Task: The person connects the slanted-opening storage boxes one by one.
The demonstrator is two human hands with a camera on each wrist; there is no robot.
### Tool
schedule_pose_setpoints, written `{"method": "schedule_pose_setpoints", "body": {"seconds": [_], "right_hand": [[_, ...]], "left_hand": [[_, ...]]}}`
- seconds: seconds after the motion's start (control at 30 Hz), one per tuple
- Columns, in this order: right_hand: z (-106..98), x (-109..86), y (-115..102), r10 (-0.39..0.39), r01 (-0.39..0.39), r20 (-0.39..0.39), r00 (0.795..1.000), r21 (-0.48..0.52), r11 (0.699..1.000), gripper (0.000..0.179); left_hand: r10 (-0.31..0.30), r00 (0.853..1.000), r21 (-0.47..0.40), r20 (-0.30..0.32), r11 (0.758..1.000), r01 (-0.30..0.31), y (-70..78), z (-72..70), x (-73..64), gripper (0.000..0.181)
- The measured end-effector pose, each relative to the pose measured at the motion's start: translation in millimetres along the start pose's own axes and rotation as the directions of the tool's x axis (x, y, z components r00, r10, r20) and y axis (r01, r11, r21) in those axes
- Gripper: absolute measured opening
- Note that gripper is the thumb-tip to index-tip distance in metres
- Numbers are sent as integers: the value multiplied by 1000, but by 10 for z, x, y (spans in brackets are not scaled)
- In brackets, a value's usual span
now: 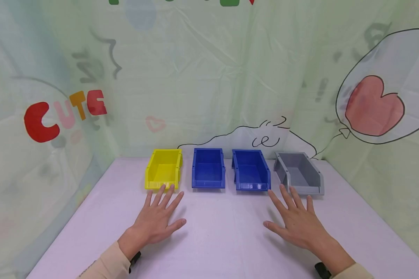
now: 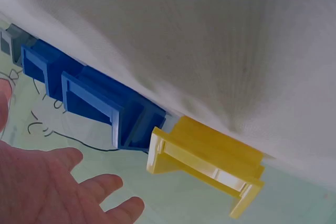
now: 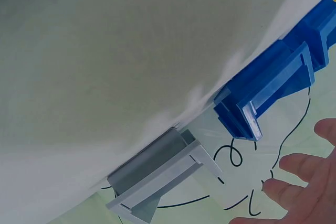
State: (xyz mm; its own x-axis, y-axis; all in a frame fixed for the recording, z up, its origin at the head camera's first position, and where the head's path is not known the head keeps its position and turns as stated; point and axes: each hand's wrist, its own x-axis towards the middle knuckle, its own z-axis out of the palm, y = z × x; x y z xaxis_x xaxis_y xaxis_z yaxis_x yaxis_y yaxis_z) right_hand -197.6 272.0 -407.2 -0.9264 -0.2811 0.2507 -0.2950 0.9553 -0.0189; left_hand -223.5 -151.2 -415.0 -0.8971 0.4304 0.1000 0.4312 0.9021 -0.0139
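Note:
Both hands hover palm down over the table with fingers spread, holding nothing. My left hand [image 1: 155, 221] is nearest the yellow bin [image 1: 163, 169], its fingertips just in front of the bin's front edge in the head view. My right hand [image 1: 296, 223] is in front of the gap between the right blue bin [image 1: 251, 170] and the grey bin [image 1: 298, 172]. A second blue bin [image 1: 208, 168] stands between the yellow one and the right blue one. Each bin's visible inside is bare. The left wrist view shows the yellow bin [image 2: 210, 153] beyond the left fingers [image 2: 102, 187].
A white-covered table [image 1: 216, 240] carries the bins in a row along its back. Pale printed curtains [image 1: 209, 77] hang behind and on both sides, with a balloon drawing [image 1: 377, 104] at right. Dark wrist-camera pieces [image 1: 322, 270] show at both wrists.

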Motion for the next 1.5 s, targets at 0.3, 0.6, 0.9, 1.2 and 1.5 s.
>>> {"method": "schedule_pose_setpoints", "body": {"seconds": [0.3,0.6,0.9,1.2,1.5], "right_hand": [[9,18,-5,7,-7,5,1000,-12,1000,94],[-14,51,-4,-8,8,-34,999,2,1000,92],[-41,169,-117,-27,47,-138,990,144,988,77],[-17,375,-268,83,5,-237,968,346,938,60],[106,609,-409,158,-25,-220,963,508,861,55]], "left_hand": [[1,1000,10,-10,1000,0,-8,19,6,82],[-13,999,-28,-31,1000,13,-34,-21,11,82],[-77,984,-145,-160,988,54,-181,-36,62,79],[-268,946,-344,-181,919,194,-492,-3,193,85],[-434,899,-575,-57,751,326,-813,85,280,95]]}}
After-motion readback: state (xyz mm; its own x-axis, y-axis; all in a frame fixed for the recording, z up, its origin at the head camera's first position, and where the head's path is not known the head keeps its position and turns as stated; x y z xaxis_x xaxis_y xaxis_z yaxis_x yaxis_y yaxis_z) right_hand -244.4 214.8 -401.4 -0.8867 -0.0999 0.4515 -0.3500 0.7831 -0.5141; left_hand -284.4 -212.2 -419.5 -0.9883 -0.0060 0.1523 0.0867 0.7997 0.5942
